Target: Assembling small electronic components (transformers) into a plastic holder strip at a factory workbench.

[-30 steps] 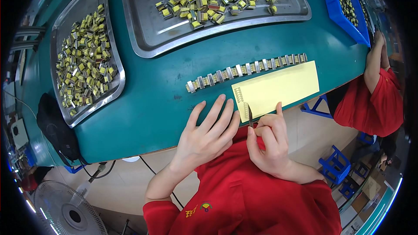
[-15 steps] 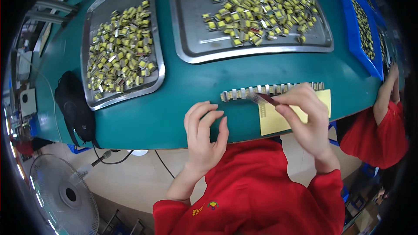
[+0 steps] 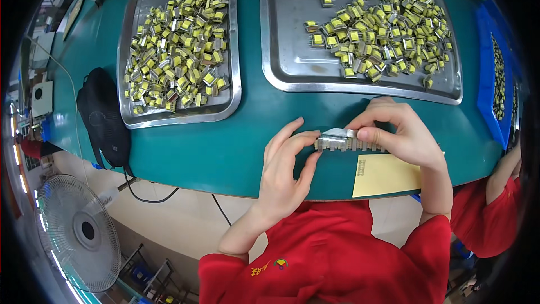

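Note:
A row of small transformers (image 3: 337, 145), side by side with silvery bands toward me, rests on the green table. My left hand (image 3: 286, 169) has its thumb and forefinger closed around the row's left end. My right hand (image 3: 406, 138) pinches a thin, flat, silvery piece (image 3: 339, 133) above the row, its far part hidden by my fingers. The row's right part runs under that hand. Just below lies a yellow card (image 3: 385, 177), partly covered by my right wrist.
Loose yellow-topped transformers fill much of a metal tray (image 3: 235, 87) at the left and another metal tray (image 3: 360, 88) at the back. A black pouch (image 3: 101, 112) lies at the left edge. A blue bin (image 3: 486, 93) and a co-worker's red sleeve (image 3: 484, 214) are at the right.
My left hand has come to the row's left end and closed on it. The dark-red-ended tool in my right hand now shows as a flat silvery piece. The view has shifted.

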Demonstrator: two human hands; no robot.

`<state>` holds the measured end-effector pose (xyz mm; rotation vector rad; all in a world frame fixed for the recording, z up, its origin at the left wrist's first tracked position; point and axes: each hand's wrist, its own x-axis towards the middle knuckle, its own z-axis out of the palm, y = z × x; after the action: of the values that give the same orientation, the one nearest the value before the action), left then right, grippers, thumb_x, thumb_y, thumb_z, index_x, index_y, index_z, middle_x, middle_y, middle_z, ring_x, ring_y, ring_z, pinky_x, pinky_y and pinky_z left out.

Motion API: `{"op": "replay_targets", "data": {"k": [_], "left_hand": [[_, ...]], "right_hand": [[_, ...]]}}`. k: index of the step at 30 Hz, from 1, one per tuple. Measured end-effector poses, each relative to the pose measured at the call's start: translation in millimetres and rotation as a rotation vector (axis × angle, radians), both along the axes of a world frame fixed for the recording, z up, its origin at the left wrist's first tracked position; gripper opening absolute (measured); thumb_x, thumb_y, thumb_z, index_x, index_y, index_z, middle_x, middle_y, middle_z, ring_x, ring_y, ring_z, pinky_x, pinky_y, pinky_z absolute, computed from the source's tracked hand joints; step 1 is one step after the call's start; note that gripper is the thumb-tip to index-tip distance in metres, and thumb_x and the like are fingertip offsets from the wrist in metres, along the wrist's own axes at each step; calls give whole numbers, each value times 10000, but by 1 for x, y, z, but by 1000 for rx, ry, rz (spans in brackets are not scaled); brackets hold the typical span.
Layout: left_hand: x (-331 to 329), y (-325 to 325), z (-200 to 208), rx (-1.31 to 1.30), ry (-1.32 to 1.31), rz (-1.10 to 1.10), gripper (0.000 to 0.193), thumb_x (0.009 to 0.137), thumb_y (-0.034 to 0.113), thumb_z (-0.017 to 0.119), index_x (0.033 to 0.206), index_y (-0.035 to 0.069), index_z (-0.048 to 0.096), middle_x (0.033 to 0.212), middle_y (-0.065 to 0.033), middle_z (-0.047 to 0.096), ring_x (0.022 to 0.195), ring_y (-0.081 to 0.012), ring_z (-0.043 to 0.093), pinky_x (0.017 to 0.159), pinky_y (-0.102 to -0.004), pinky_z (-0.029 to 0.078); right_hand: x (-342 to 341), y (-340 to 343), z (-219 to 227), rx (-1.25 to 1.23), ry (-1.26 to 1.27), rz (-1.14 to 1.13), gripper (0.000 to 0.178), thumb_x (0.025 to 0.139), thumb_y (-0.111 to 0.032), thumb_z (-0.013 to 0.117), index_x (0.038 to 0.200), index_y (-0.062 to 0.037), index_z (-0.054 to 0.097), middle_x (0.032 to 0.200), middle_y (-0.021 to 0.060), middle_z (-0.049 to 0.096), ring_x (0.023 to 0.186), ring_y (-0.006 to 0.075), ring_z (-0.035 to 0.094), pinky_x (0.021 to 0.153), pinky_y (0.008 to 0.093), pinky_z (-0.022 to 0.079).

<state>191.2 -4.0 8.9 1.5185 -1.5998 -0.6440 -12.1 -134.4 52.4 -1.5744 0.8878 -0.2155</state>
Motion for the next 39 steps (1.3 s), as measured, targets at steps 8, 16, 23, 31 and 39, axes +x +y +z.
{"op": "replay_targets", "data": {"k": [8,16,23,31,39], "left_hand": [[0,-4,1,43,14,-28,305,804,-93,680,1064,4,553,1069,-145,705,1237,-356,544,1011,-418,427],[0,-4,-1,28,-3,-43,349,792,-111,687,1081,13,537,1073,-154,704,1209,-380,559,996,-425,445],[1,-3,-4,8,6,-43,357,795,-106,690,1095,14,538,1083,-155,702,1192,-377,565,994,-426,446],[2,-4,-5,17,25,-63,369,799,-107,686,1108,19,528,1085,-151,702,1198,-368,556,994,-417,443],[2,-4,-6,20,23,-61,376,800,-105,688,1113,25,526,1088,-145,703,1196,-366,558,992,-416,437]], "right_hand": [[-3,0,-13,-212,1,92,147,794,-133,728,918,-63,763,696,0,664,730,166,535,865,324,373],[-3,1,-14,-193,-7,62,154,798,-128,725,931,-60,762,691,-6,656,718,158,527,874,318,357],[-3,0,-14,-162,4,60,153,802,-159,729,912,-58,761,668,-8,637,712,148,525,845,306,343],[-1,-1,-14,-152,2,68,153,805,-181,735,898,-64,763,667,-3,627,691,148,522,818,298,337],[-1,-1,-14,-160,6,73,162,805,-200,741,898,-69,765,666,-2,622,691,146,521,816,293,335]]}}
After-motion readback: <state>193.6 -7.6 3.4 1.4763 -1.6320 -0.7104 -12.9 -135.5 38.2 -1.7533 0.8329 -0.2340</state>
